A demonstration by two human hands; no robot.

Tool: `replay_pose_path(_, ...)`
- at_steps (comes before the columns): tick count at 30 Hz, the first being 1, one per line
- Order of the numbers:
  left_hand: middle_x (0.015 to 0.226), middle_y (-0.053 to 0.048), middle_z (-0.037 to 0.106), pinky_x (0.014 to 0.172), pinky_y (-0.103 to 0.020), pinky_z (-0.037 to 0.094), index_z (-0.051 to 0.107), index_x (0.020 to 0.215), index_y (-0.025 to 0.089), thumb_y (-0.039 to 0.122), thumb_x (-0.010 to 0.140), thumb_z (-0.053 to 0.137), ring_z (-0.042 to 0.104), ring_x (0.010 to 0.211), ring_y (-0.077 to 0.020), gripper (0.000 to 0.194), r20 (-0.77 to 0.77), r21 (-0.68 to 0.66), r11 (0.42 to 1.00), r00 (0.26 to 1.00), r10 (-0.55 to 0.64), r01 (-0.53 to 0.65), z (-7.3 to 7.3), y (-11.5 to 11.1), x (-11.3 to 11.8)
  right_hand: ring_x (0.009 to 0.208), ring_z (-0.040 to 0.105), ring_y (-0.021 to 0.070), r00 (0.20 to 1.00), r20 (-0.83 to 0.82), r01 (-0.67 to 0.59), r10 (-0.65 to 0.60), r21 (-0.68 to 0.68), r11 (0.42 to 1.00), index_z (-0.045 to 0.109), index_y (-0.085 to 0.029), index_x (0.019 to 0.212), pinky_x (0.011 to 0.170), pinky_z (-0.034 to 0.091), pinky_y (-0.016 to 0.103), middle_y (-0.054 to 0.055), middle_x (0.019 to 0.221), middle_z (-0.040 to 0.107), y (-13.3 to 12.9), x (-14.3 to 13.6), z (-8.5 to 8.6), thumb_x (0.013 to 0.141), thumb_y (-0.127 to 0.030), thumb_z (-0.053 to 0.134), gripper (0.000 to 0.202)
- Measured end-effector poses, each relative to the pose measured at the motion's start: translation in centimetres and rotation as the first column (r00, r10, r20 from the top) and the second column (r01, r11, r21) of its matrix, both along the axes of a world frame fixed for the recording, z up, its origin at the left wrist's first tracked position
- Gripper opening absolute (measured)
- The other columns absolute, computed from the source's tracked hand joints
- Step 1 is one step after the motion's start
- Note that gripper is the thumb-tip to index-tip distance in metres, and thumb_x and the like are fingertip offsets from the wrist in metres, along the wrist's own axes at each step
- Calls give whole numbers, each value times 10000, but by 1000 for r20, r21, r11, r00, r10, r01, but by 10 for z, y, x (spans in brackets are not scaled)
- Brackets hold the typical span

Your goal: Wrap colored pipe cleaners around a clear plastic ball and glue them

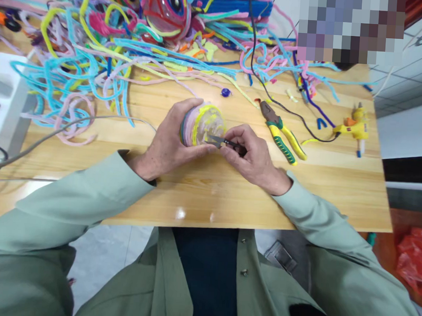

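Observation:
A rounded clear piece (202, 121) wrapped in bands of yellow, pink, lilac and blue fuzzy stems is in my left hand (172, 139), whose fingers wrap round its far left side with the thumb along its near edge. My right hand (245, 155) is closed on small scissors with dark handles. The scissors' blades (215, 139) point left and lie against the piece's right, near side, close to my left thumb. Fingers cover part of the scissors' handles.
Pliers with green and yellow handles (284, 136) lie right of my hands, and a yellow glue gun (358, 126) further right. Tangled fuzzy stems (91, 69) fill the table's far side. A white box (7, 102) stands at left; cables cross the table.

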State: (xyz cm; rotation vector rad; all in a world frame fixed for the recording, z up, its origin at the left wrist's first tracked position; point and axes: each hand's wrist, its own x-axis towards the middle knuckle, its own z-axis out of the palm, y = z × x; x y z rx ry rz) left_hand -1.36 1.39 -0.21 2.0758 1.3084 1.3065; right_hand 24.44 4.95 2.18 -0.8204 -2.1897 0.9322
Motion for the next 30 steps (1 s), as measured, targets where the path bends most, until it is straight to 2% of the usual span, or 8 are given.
replay_pose_path(3,1562,-101,607,1286,-656,499,514,1540,415,741,861,870,566,1525,-389,833,-40,22,1000,999,-20,21,5,2,0,707,649,112,1000,-4,11,-11,2,1000,598,-232,1169,639,486,240,-5,946,769,1,0,0,1051,-512,675,314)
replay_pose_path(9,1499,-94,616,1207,-681,537,457,1585,377,746,843,889,619,1431,-391,934,-73,93,994,996,-50,57,2,7,-1,722,690,122,1000,-18,10,-10,28,1000,621,-220,1169,698,543,257,-7,917,780,-2,-2,2,1044,-445,688,266)
replay_pose_path(14,1503,-90,626,1173,-673,574,443,1599,397,702,832,925,632,1407,-376,956,-101,104,987,988,-115,126,2,9,-4,724,695,119,1000,13,-3,3,27,1000,638,-223,1189,679,550,252,26,1027,810,-3,0,8,1044,-465,689,287)
replay_pose_path(20,1517,-61,646,1218,-664,552,477,1558,423,670,943,833,617,1451,-357,752,-92,37,989,986,-137,141,11,5,-1,751,719,127,1000,12,-9,9,5,1000,634,-228,1189,709,573,257,12,991,803,-5,1,11,1054,-469,681,280)
replay_pose_path(25,1516,-95,644,1232,-665,536,488,1554,348,638,966,825,608,1462,-362,737,-98,82,986,986,-135,143,10,3,2,825,757,146,999,-39,2,-4,-40,999,628,-239,1195,762,594,272,20,1024,807,-7,-1,7,1064,-502,677,298)
replay_pose_path(30,1523,-109,634,1258,-630,513,496,1554,377,632,955,837,606,1473,-370,735,-65,90,988,991,-121,126,6,2,3,840,749,148,996,-94,4,-13,-96,995,613,-252,1200,769,591,277,19,1037,799,-10,-2,2,1072,-504,671,289)
